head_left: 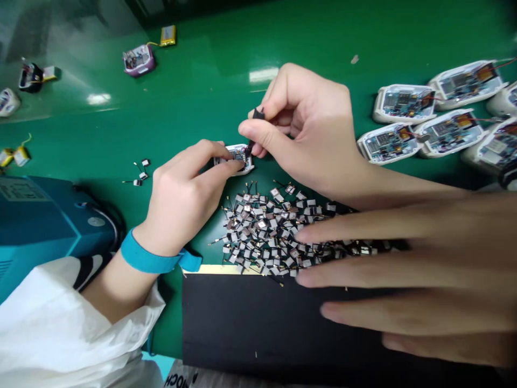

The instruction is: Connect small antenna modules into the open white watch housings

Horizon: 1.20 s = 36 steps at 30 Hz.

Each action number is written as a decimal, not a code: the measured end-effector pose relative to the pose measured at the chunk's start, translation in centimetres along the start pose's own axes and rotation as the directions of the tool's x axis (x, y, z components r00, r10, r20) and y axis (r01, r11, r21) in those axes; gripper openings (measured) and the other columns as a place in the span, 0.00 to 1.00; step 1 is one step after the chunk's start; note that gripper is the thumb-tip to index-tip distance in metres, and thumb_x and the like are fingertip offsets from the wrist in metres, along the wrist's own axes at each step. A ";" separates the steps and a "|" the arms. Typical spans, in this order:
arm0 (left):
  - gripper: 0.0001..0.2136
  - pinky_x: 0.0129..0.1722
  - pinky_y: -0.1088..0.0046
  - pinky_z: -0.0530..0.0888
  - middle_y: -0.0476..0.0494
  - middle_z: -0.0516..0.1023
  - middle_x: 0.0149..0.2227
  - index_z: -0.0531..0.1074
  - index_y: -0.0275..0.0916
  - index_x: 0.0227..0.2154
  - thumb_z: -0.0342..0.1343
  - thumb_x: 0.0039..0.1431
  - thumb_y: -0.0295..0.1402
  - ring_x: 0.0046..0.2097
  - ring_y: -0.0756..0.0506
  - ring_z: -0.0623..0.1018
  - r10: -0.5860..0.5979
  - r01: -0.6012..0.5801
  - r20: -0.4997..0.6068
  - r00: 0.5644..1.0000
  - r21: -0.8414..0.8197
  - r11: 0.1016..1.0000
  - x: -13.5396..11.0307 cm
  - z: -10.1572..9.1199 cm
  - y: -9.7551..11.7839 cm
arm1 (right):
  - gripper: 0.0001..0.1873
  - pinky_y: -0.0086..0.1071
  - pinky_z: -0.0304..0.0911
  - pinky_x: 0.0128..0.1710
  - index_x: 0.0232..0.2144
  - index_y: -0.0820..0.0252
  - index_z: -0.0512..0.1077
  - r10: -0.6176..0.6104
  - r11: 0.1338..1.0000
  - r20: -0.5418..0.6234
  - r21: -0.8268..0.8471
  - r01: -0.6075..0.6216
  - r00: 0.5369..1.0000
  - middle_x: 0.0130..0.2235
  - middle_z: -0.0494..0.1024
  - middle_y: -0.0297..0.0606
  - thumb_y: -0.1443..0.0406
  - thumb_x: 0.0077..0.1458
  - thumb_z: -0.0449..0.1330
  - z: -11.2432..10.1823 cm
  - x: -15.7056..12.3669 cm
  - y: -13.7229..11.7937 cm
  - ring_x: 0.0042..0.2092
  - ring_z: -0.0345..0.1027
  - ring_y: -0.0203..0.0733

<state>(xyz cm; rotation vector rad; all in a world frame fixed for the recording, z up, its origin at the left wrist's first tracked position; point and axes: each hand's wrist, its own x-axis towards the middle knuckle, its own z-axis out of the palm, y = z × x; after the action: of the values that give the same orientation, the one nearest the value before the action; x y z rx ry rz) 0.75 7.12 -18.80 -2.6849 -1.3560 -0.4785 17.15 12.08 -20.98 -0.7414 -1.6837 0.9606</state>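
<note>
My left hand (186, 188), with a teal band at the wrist, holds a small white device housing (243, 171) down on the green table. Thumb and fingertips press on the circuit board inside it and hide part of it. My right hand (302, 118) pinches a slim black tool (258, 114), whose lower end reaches the right side of that housing. Whether the tool is a pair of tweezers I cannot tell. Just below lies a heap of small square antenna modules (262, 225) with short black cables.
Another person's blurred hand (404, 275) reaches in from the right over the heap and a black mat (242, 318). Several open white housings (404, 102) stand at upper right. A teal machine (40, 221) sits at left, near loose modules (143, 175). A purple housing (139, 60) lies farther back.
</note>
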 end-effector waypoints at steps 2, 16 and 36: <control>0.09 0.36 0.72 0.72 0.48 0.72 0.38 0.69 0.44 0.36 0.45 0.58 0.29 0.40 0.48 0.73 0.007 -0.007 -0.005 1.000 0.004 1.000 0.0 0.0 0.0 | 0.15 0.24 0.58 0.22 0.20 0.58 0.51 0.013 1.000 0.004 -0.002 -0.013 1.000 0.23 0.57 0.29 0.65 0.49 0.56 0.0 0.0 -0.1 0.24 0.59 0.28; 0.09 0.36 0.73 0.73 0.52 0.72 0.38 0.68 0.47 0.35 0.45 0.57 0.29 0.39 0.49 0.73 -0.008 0.009 -0.033 0.999 0.028 1.000 0.0 0.2 0.0 | 0.15 0.30 0.60 0.23 0.18 0.55 0.54 0.093 0.995 0.034 0.025 -0.094 0.995 0.25 0.60 0.28 0.63 0.43 0.59 -0.5 -0.3 -0.4 0.25 0.59 0.33; 0.10 0.35 0.71 0.73 0.50 0.72 0.38 0.69 0.48 0.35 0.43 0.59 0.31 0.40 0.48 0.74 0.007 -0.006 -0.025 1.000 0.022 1.000 -0.1 0.1 -0.2 | 0.18 0.24 0.59 0.22 0.20 0.58 0.53 0.083 0.994 -0.008 0.068 -0.083 0.996 0.23 0.60 0.28 0.59 0.47 0.59 0.1 -0.2 0.2 0.23 0.59 0.28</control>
<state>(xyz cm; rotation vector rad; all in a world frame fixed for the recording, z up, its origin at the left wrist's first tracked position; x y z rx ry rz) 0.60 7.16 -18.96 -2.6563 -1.3380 -0.4918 17.13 11.97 -21.24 -0.7757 -1.6134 1.0639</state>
